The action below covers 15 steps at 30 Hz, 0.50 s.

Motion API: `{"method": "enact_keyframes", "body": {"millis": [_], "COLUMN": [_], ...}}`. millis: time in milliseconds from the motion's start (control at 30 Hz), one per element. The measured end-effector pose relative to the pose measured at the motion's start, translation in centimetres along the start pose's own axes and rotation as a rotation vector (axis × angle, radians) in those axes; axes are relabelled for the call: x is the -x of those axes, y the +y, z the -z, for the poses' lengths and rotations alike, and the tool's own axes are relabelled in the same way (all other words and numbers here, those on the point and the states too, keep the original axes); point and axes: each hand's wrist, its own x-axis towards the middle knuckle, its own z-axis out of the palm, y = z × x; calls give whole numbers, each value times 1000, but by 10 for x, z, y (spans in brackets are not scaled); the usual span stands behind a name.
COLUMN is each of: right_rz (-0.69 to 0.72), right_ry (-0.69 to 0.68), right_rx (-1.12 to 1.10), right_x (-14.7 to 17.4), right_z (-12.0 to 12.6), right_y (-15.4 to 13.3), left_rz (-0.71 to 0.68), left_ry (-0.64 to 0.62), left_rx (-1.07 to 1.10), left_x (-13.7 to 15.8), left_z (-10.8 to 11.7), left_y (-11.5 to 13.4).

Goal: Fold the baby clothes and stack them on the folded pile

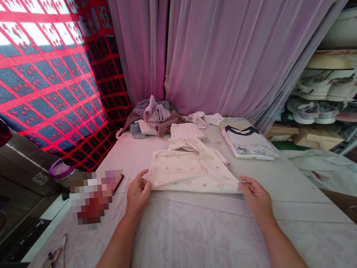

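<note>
A cream long-sleeved shirt (182, 171) with small pastel prints lies partly folded on the bed, one sleeve laid across its body. My left hand (138, 192) pinches its near left corner between thumb and fingers. At the near right corner, my right hand (256, 196) grips the cloth edge in the same way. Just beyond the shirt sits a folded striped pink garment (186, 131). To the right is a flat stack of folded T-shirts (247, 142), the top one white with a dark collar.
Rumpled clothes (154, 117) are heaped at the bed's far end by the purple curtain (220, 41). Eyeglasses (47, 264) and a partly blurred phone (118, 184) lie on the left. A rack with shoes (313, 110) stands at right.
</note>
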Motion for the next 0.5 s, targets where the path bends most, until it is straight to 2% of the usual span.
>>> {"method": "enact_keyframes", "body": {"millis": [200,333,500], "right_rz": [76,149,165], "right_ry": [-57,-56,-35], "right_rx": [226,307,324], "right_x": [2,1,2], "right_z": [5,5,4], "right_y": [-3,-9,-11], "left_rz": [58,16,-82], "left_ry": [-49,-83,11], "left_rx": [-156,-238,-195], "left_x": [0,0,-2], "left_z": [2,2,-3], "left_y": [4,2,-8]}}
